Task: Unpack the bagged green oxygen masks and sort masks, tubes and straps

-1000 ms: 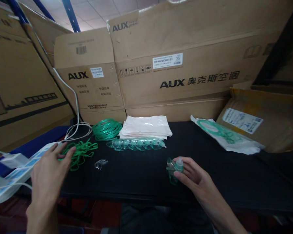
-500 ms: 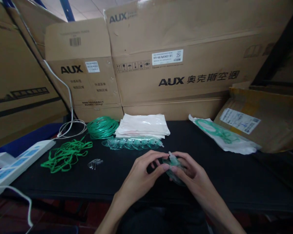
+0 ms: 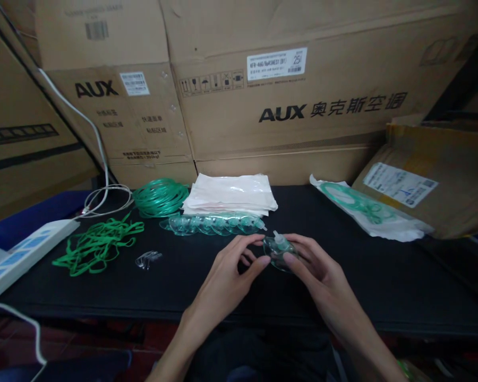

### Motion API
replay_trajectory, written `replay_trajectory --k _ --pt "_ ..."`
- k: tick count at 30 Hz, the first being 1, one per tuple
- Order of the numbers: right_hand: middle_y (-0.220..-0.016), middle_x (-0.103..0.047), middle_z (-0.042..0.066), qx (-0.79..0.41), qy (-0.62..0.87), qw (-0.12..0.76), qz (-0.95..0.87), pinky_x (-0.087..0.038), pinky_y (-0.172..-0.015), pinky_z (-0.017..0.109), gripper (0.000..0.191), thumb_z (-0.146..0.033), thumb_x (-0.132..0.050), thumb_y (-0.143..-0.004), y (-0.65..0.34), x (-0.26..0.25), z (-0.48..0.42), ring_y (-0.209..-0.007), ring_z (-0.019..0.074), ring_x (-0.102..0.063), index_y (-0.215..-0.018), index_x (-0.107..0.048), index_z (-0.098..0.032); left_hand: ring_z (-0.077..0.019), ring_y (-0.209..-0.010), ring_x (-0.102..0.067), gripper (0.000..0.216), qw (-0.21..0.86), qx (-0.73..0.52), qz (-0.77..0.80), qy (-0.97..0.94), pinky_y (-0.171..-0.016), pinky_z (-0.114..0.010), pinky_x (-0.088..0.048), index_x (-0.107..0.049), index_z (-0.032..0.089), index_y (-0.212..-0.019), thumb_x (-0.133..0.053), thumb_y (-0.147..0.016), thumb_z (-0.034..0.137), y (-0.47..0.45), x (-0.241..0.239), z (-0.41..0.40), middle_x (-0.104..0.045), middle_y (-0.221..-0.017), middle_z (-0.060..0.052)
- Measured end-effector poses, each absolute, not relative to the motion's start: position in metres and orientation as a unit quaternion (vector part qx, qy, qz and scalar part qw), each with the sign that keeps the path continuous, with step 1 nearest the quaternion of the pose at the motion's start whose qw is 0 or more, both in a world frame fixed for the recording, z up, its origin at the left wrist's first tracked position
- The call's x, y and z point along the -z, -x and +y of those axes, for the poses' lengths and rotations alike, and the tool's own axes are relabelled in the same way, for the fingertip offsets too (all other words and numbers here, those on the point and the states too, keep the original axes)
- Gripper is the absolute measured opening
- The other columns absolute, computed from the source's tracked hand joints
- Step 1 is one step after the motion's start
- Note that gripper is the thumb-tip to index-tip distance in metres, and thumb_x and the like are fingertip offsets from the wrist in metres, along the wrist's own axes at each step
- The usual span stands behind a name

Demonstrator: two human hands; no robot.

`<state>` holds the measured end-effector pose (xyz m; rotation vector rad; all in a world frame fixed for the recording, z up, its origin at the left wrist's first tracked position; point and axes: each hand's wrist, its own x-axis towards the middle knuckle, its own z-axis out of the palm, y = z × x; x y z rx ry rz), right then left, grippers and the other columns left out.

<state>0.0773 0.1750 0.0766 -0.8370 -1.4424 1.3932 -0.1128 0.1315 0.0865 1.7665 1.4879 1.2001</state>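
Observation:
A translucent green oxygen mask (image 3: 276, 259) with a pale connector pointing up sits between my hands above the black table's front half. My right hand (image 3: 316, 265) is closed on its right side, thumb across the front. My left hand (image 3: 233, 273) pinches the mask's left edge between thumb and fingers; some of those fingers are hidden behind it. Just beyond lies a nested row of similar masks (image 3: 219, 225). Small shiny metal strips (image 3: 147, 259) and a tangle of green elastic straps (image 3: 97, 246) lie to the left.
Behind the masks lies a stack of white pouches (image 3: 231, 193), beside coiled green tubing (image 3: 161, 198). A white power strip (image 3: 35, 252) with a cable stands at left. A packed mask set (image 3: 366, 207) leans near an open carton (image 3: 438, 180). Large cardboard boxes (image 3: 223, 124) wall the back.
The mask has turned in my hands, so more of its shell and its connector show. My hands have shifted slightly, and the camera view has tilted down.

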Motion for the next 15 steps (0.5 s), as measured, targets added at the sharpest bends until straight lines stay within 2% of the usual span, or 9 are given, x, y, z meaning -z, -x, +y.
replay_trajectory --k 4,9,12,15 --pt "-0.118 -0.073 0.008 -0.584 0.361 0.482 -0.544 -0.061 -0.092 0.038 0.057 -0.050 -0.078 -0.083 -0.073 -0.073 0.177 -0.104 0.0246 -0.073 -0.130 -0.056 -0.027 -0.0118 -0.085 -0.066 0.039 0.247 -0.455 0.545 -0.660 -0.079 -0.026 -0.055 -0.060 0.028 -0.134 -0.067 -0.095 0.030 0.113 -0.086 0.129 -0.069 -0.118 -0.001" --pt "-0.132 -0.067 0.011 -0.587 0.328 0.457 -0.583 -0.058 -0.100 0.040 0.039 -0.053 -0.071 -0.089 -0.075 -0.077 0.170 -0.113 0.0262 -0.070 -0.115 -0.069 -0.023 -0.0129 -0.086 -0.065 0.035 0.228 -0.444 0.537 -0.680 -0.081 -0.025 -0.054 -0.065 0.028 -0.131 -0.065 -0.096 0.027 0.113 -0.087 0.127 -0.070 -0.105 0.000" --pt "-0.132 -0.068 0.008 -0.610 0.280 0.406 -0.620 -0.054 -0.106 0.039 0.047 -0.049 -0.070 -0.092 -0.082 -0.076 0.166 -0.112 0.0229 -0.071 -0.133 -0.063 -0.030 -0.0134 -0.084 -0.066 0.032 0.218 -0.464 0.544 -0.665 -0.081 -0.024 -0.053 -0.069 0.027 -0.127 -0.066 -0.095 0.027 0.113 -0.089 0.126 -0.072 -0.101 0.000" --pt "-0.133 -0.066 0.008 -0.606 0.255 0.391 -0.644 -0.059 -0.098 0.035 0.051 -0.045 -0.071 -0.091 -0.083 -0.069 0.167 -0.107 0.0210 -0.073 -0.139 -0.058 -0.034 -0.0145 -0.090 -0.070 0.024 0.231 -0.491 0.550 -0.635 -0.082 -0.023 -0.053 -0.074 0.026 -0.119 -0.062 -0.098 0.030 0.113 -0.093 0.125 -0.076 -0.105 0.000"
